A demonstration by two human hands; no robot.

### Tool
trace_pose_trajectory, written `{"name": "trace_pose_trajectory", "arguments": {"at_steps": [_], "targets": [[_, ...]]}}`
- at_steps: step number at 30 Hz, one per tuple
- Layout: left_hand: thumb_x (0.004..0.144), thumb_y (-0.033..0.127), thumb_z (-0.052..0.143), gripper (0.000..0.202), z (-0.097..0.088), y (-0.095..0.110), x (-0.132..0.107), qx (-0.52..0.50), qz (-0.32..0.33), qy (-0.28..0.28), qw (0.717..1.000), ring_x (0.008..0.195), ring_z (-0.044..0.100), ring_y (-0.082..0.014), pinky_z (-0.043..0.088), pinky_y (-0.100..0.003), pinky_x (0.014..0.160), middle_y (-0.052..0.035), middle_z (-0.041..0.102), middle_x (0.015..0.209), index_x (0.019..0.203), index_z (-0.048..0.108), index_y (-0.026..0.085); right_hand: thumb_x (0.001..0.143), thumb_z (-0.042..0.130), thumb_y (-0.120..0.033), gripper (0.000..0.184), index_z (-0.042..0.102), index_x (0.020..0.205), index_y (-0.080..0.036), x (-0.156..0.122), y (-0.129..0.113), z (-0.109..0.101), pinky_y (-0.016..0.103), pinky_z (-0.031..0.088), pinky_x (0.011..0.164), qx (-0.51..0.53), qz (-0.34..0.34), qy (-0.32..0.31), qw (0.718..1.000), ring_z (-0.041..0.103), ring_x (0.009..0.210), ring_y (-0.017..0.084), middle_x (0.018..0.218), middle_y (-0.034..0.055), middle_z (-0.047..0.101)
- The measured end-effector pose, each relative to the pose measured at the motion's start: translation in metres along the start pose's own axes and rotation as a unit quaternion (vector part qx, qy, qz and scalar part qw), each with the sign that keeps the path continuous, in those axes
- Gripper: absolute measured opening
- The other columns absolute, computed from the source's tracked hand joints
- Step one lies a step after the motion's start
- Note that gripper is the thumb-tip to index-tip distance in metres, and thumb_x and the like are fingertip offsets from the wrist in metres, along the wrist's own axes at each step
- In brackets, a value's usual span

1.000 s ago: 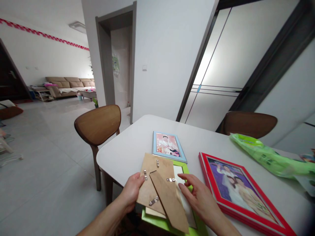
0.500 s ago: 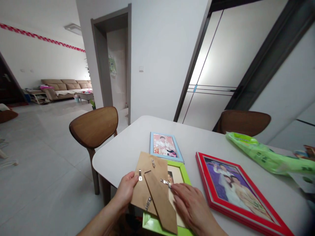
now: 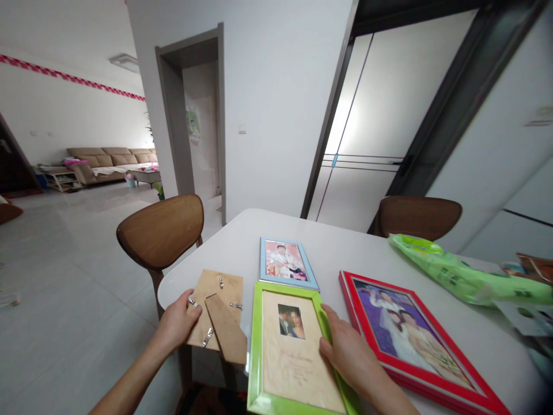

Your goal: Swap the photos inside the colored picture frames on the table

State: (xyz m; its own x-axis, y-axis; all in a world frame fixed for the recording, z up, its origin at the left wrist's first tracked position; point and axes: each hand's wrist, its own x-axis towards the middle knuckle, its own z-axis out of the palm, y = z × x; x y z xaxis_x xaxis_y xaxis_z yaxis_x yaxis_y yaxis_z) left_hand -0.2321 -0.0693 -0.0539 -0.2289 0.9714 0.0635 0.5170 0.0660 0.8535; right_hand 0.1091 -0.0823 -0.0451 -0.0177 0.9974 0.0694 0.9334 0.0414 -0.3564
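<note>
we hold the backing board (image 3: pixel 216 314) in our left hand (image 3: pixel 178 323), gripped at its left edge, over the table (image 3: pixel 242 236) corner. our right hand (image 3: pixel 345 351) rests open on the green frame (image 3: pixel 254 346), just left of the red frame (image 3: pixel 415 340).

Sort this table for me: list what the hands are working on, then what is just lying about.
In hand: backing board, gripped by the left hand; green frame, with the right hand resting on its edge.
Lying about: blue frame; red frame; green plastic bag.
</note>
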Motion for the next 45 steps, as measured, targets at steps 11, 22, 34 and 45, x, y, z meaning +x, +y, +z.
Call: {"name": "trace_pose_trajectory", "arguments": {"at_steps": [11,22,34,45], "targets": [[0.061,0.03,0.061,0.063,0.098,0.089,-0.09,0.077,0.358,-0.186,0.912,0.116,0.033,-0.0296,0.028,-0.045,0.096,-0.0157,0.036,0.128,0.118,0.039,0.012,0.067,0.039,-0.028,0.073,0.009,0.132,-0.015,-0.014,-0.022,-0.034,0.027,0.044,0.048,0.532,0.162,-0.054,0.829,0.057,0.046,0.016,0.066,0.0009,0.064],[0.067,0.009,0.04,0.05,0.075,0.11,-0.098,-0.01,0.376,-0.039,0.926,0.075,0.054,-0.0195,0.044,-0.03,0.069,-0.0077,0.056,0.086,0.116,0.038,0.015,0.069,0.045,-0.029,0.062,0.028,0.126,-0.011,0.0,0.003,-0.02,0.029,0.043,0.055,0.259,0.067,-0.014,0.963,0.058,0.057,0.019,0.069,0.0038,0.062],[0.063,0.014,0.043,0.046,0.027,0.026,-0.078,-0.012,0.051,-0.047,0.998,0.074,0.058,-0.021,0.043,-0.026,0.065,-0.0027,0.061,0.077,0.109,0.046,0.014,0.072,0.042,-0.02,0.039,0.051,0.107,-0.007,0.002,0.011,0.004,0.032,0.042,0.071,-0.064,-0.035,-0.01,0.997,0.058,0.08,0.023,0.09,0.0155,0.061],[0.067,0.021,0.049,0.046,0.027,0.032,-0.092,0.236,0.212,-0.052,0.947,0.106,0.045,-0.0269,0.036,-0.04,0.09,-0.0112,0.052,0.112,0.113,0.047,0.017,0.071,0.045,-0.032,0.054,0.034,0.12,-0.012,-0.001,-0.047,0.018,0.031,0.047,0.055,0.396,0.054,-0.063,0.915,0.057,0.06,0.015,0.083,0.0061,0.059]]}}
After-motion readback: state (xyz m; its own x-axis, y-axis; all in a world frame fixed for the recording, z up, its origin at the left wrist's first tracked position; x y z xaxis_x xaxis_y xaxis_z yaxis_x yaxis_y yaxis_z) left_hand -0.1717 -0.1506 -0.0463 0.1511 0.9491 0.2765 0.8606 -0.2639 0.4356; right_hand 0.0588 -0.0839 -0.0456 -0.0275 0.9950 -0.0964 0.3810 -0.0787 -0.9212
